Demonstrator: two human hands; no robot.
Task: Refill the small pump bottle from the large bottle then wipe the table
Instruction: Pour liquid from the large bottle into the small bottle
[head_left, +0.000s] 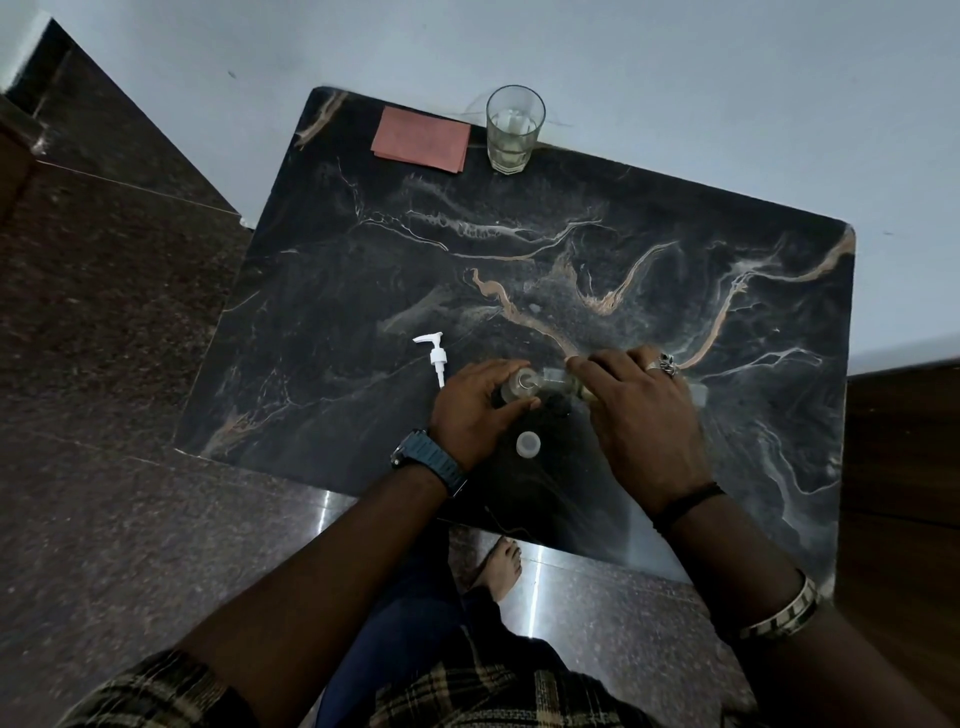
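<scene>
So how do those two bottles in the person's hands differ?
The small bottle stands upright on the table, gripped by the left hand; the large bottle is tipped on its side in the right hand, its neck at the small one's mouth. The small one shows its whole open top; the large one is mostly hidden. Both look clear and uncapped.

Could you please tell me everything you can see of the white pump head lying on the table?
The pump head is white and looks like plastic. It has a curved spout at the top, a ribbed screw collar below it, and a short stem or tube running down from the collar. It is off its bottle and lies flat on the dark marbled table, spout pointing left and away, tube end toward the left hand. Whether the tube tip touches the hand cannot be told. Nothing else touches it.
</scene>
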